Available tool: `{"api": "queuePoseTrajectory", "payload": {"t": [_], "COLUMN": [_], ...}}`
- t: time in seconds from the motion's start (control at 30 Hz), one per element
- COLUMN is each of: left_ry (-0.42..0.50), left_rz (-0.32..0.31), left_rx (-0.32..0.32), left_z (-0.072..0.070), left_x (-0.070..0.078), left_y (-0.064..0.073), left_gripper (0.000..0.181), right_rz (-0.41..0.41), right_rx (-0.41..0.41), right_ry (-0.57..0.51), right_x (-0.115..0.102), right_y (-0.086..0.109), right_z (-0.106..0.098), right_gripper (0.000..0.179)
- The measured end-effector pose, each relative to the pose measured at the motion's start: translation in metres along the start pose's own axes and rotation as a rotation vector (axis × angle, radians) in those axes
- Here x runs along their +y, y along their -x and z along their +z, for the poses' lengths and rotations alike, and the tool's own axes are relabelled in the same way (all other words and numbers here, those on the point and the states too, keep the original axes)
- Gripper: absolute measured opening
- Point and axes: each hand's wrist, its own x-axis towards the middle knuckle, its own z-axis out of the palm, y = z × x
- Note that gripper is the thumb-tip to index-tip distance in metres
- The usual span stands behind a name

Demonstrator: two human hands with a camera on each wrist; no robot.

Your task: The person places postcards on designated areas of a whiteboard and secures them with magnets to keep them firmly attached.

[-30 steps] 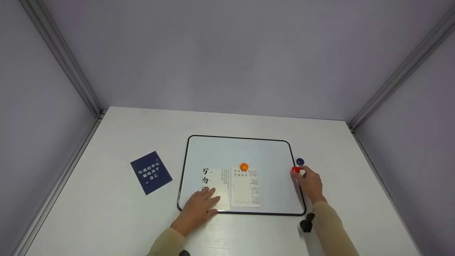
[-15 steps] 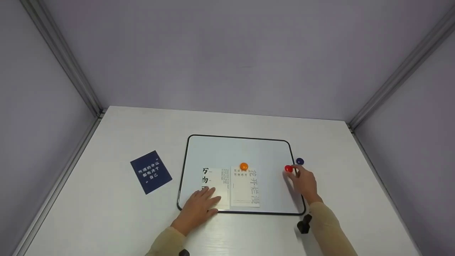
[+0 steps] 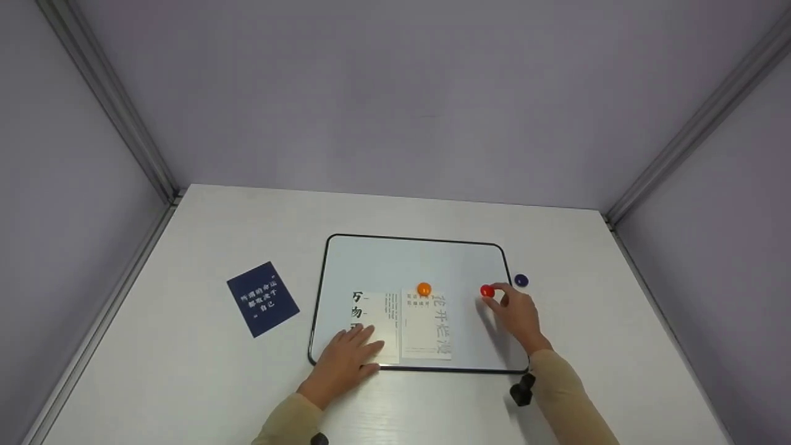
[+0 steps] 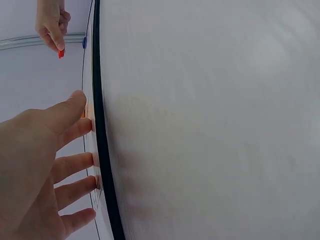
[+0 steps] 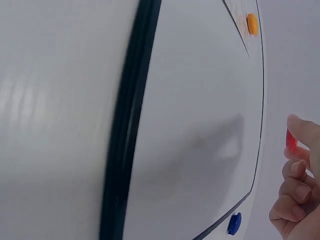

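A red round magnet (image 3: 487,291) is pinched between thumb and finger of the right hand (image 3: 519,316), above the right part of the whiteboard (image 3: 473,262). An orange magnet (image 3: 424,289) sits at the top edge of the right printed card (image 3: 426,334). The left hand (image 3: 346,363), fingers spread and grasping nothing, rests on the left printed card (image 3: 378,309). Beyond the board lie a blue magnet (image 3: 521,280) and a navy card (image 3: 263,300).

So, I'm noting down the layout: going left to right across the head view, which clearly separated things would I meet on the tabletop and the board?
Navy card → left hand → orange round piece → red round piece → dark blue round piece.
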Motion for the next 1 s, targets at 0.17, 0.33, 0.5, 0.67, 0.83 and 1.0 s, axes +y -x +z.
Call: {"api": "queuePoseTrajectory", "payload": {"t": [0.17, 0.33, 0.5, 0.67, 0.83, 1.0], "left_ry": [0.001, 0.021, 0.02, 0.019, 0.016, 0.026], "left_rz": [-0.008, -0.01, -0.006, 0.003, 0.007, 0.003], "left_rx": [-0.013, -0.001, 0.011, 0.012, 0.004, 0.003], "left_z": [0.0, 0.001, 0.0, -0.001, -0.002, -0.002], "left_x": [0.0, 0.0, 0.0, 0.001, 0.001, 0.001], "left_y": [-0.001, -0.001, -0.001, 0.0, 0.0, 0.0], "left_gripper": [0.044, 0.044, 0.043, 0.043, 0.043, 0.043], "right_rz": [-0.019, -0.051, -0.069, -0.069, -0.077, -0.095], "right_rx": [0.008, 0.021, 0.029, 0.025, 0.017, 0.008], "right_ry": [0.009, 0.002, -0.011, -0.012, 0.001, 0.018], "right_x": [-0.01, -0.017, -0.023, -0.028, -0.035, -0.044], "right_y": [0.001, 0.004, 0.005, 0.006, 0.005, 0.004], "right_z": [0.003, 0.006, 0.007, 0.008, 0.01, 0.011], "right_gripper": [0.037, 0.037, 0.037, 0.037, 0.037, 0.037]}}
